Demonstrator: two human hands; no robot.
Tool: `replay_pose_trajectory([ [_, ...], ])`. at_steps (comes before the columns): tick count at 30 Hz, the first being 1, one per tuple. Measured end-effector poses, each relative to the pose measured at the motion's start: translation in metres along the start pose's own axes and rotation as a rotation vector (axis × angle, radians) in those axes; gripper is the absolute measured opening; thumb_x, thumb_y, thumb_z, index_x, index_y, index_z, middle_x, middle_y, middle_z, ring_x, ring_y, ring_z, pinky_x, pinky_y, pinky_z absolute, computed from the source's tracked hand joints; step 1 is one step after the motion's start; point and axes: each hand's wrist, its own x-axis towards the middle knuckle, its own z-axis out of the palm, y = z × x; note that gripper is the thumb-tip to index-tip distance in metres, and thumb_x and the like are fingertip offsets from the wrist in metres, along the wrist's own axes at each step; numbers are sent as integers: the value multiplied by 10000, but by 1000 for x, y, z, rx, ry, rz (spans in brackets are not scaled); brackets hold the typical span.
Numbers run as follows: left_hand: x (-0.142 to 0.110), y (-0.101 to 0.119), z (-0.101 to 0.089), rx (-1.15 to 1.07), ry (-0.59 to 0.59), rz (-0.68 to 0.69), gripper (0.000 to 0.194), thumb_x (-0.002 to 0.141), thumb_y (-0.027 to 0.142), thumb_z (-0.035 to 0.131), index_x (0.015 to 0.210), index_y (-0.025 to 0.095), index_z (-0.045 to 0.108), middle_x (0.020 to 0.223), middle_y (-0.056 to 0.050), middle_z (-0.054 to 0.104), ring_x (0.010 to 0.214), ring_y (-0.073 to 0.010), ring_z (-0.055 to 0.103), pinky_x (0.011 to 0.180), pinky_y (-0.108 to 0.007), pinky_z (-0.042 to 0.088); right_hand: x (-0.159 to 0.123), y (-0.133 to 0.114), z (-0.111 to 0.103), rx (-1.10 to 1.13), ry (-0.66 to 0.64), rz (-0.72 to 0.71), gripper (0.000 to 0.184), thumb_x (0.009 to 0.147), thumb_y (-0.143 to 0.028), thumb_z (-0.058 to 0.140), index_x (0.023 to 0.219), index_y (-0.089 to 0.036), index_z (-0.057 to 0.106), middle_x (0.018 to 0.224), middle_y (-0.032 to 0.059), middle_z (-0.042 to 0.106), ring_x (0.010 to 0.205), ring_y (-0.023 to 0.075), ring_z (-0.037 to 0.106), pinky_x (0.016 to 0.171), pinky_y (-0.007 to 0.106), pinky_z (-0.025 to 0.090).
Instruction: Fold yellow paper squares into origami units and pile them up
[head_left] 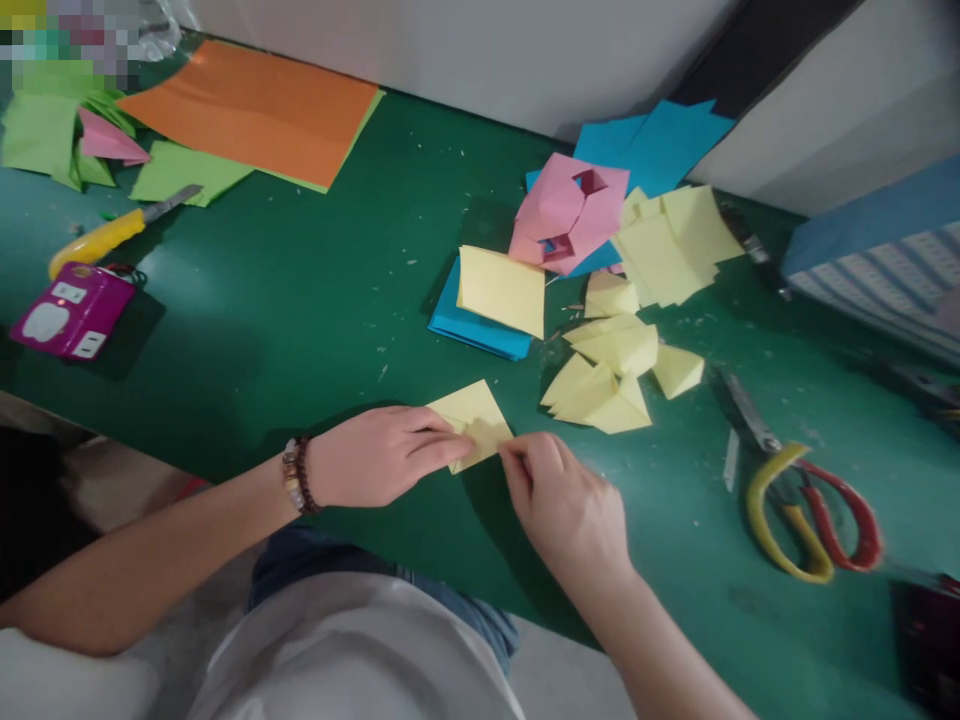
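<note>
A small yellow paper square [471,412], partly folded, lies on the green table [300,330] near its front edge. My left hand [375,455], with a bead bracelet at the wrist, presses on the paper's left side with fingers closed together over it. My right hand [559,500] pinches the paper's right corner between fingertips. Several folded yellow paper pieces [607,375] lie just beyond my right hand.
A yellow sheet on a blue paper stack [480,325], a pink folded model [570,210], loose yellow squares [675,245] and blue sheets [660,140] sit behind. Scissors [795,500] lie at right. An orange sheet [255,105], green papers [45,135], a yellow utility knife [105,235] and a magenta box [71,310] are at left.
</note>
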Motion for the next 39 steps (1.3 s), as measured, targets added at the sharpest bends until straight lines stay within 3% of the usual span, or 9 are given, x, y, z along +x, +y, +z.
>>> replay_pose_trajectory([
  [6, 0, 0, 1, -25, 7, -9, 335, 942, 91, 374, 1211, 76, 572, 1143, -122, 675, 1099, -205, 602, 959, -346, 527, -7, -29, 2, 76, -54, -153, 263, 962, -200, 439, 719, -191, 540, 566, -22, 558, 450, 92, 496, 449, 249, 290],
  [10, -1, -2, 3, -16, 8, 10, 325, 954, 113, 388, 1212, 97, 584, 1190, -102, 668, 1139, -192, 587, 992, -334, 505, -1, -29, -13, 317, -115, -243, 275, 959, -184, 443, 704, -198, 547, 602, -21, 602, 488, 81, 549, 457, 226, 351],
  [14, -4, -4, 4, 45, 3, 120, 288, 953, 148, 420, 1147, 136, 633, 1201, -90, 667, 1128, -177, 593, 996, -337, 503, 23, -1, -36, 366, 33, -59, 75, 913, -209, 543, 928, -210, 616, 762, 18, 690, 601, 116, 634, 559, 233, 489],
  [17, -6, -4, 4, 77, 50, 198, 260, 926, 182, 442, 1028, 147, 678, 1093, -98, 702, 1077, -183, 622, 1025, -356, 487, 42, 13, -39, 345, -6, -182, 243, 913, -173, 503, 1129, -213, 605, 1044, 82, 709, 924, 207, 681, 777, 345, 565],
  [20, -7, -4, 3, 98, 92, 238, 215, 902, 220, 492, 952, 158, 692, 1033, -96, 715, 1051, -181, 636, 1049, -352, 472, 50, 14, -29, 369, -117, -354, 320, 916, -146, 473, 1213, -191, 581, 1235, 106, 652, 1142, 234, 610, 925, 430, 538],
  [23, -6, -4, 2, 123, 100, 219, 231, 919, 316, 533, 965, 154, 691, 1028, -86, 716, 1067, -200, 633, 1041, -375, 477, 42, 10, -22, 275, -168, -445, 298, 925, -146, 465, 1187, -145, 607, 1185, 109, 682, 1111, 243, 624, 910, 439, 540],
  [27, -4, -4, -1, 202, 93, 150, 385, 925, 484, 520, 976, 138, 681, 1076, -75, 710, 1166, -249, 583, 1039, -406, 466, 22, 11, -31, 114, -121, -477, 230, 907, -125, 484, 1037, -125, 674, 980, 89, 736, 1003, 276, 657, 871, 457, 514],
  [31, -4, -3, -1, 235, 58, 136, 376, 939, 467, 503, 982, 138, 681, 1115, -76, 704, 1118, -229, 606, 977, -361, 498, 19, 14, -41, 140, -88, -455, 198, 904, -112, 495, 926, -138, 690, 801, 64, 718, 800, 208, 665, 815, 394, 501],
  [39, -3, -4, 2, 193, 82, 112, 333, 939, 410, 518, 972, 128, 692, 1093, -90, 716, 1070, -199, 640, 908, -324, 536, 38, 8, -18, 132, 59, -427, 140, 882, -205, 600, 961, -144, 698, 901, 79, 737, 826, 201, 669, 787, 356, 515],
])
